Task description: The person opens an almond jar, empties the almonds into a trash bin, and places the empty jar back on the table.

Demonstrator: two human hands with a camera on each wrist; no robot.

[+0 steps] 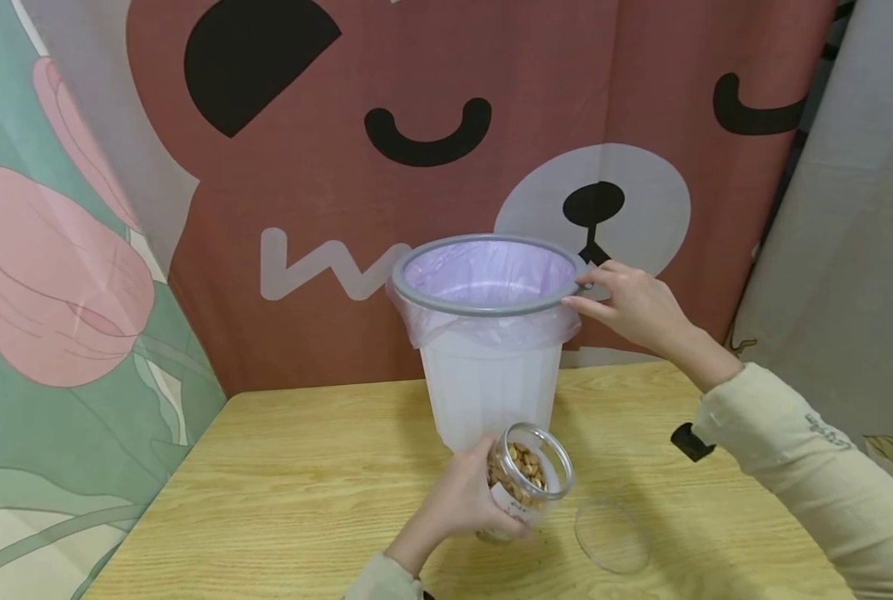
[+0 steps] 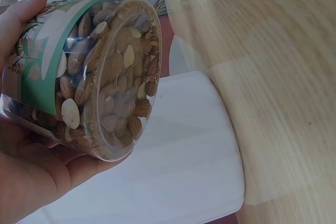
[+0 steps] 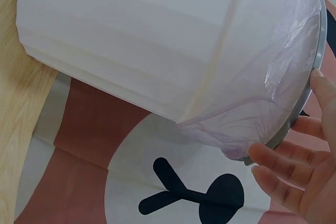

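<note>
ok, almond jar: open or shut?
Open. In the head view, the almond jar in the left hand shows a bare mouth; a clear round lid lies on the wooden table.

Soft light reaches my worktop (image 1: 304,475), leaving faint shadows beside the bin (image 1: 491,387). Glare streaks the purple liner (image 3: 281,69) and glints on my jar (image 2: 84,80). My wrist views look dimmer and hazier than the head view.

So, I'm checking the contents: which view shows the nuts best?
The left wrist view: the nuts appear large, close up, through the clear jar. The head view shows them smaller, through the jar's mouth and side; the right wrist view shows none.
</note>
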